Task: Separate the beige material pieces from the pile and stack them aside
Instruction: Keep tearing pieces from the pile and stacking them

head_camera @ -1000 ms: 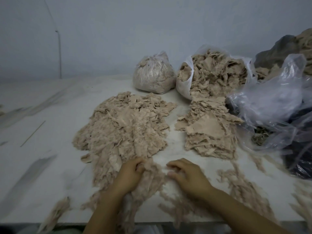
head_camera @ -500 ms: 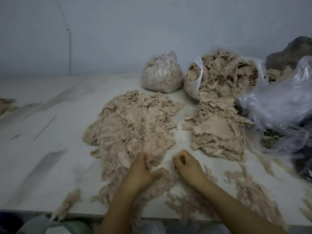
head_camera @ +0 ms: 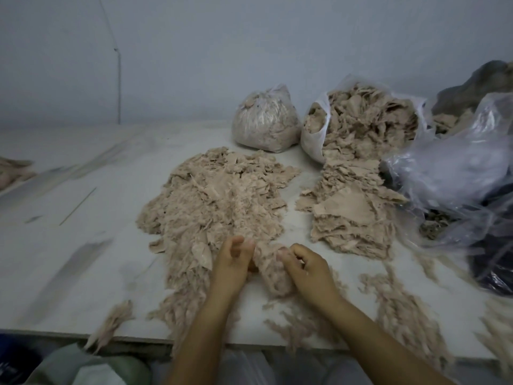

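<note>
A big loose pile of beige material pieces (head_camera: 219, 198) lies in the middle of the white table (head_camera: 83, 245). To its right sits a flatter stack of beige pieces (head_camera: 349, 215). At the pile's near edge both hands hold one fuzzy beige clump (head_camera: 270, 269) between them. My left hand (head_camera: 231, 262) presses its left side with thumb and fingers up. My right hand (head_camera: 305, 266) pinches its right side with curled fingers.
A tied clear bag of scraps (head_camera: 266, 120) and an open white bag full of beige pieces (head_camera: 361, 120) stand at the back. Crumpled clear plastic (head_camera: 455, 173) and a dark bag (head_camera: 497, 254) crowd the right. Fluffy shreds (head_camera: 399, 309) litter the front edge.
The hands came together on a clump at the pile's near edge and lifted it slightly; the camera view shifted left, so the piles sit further right in frame.
</note>
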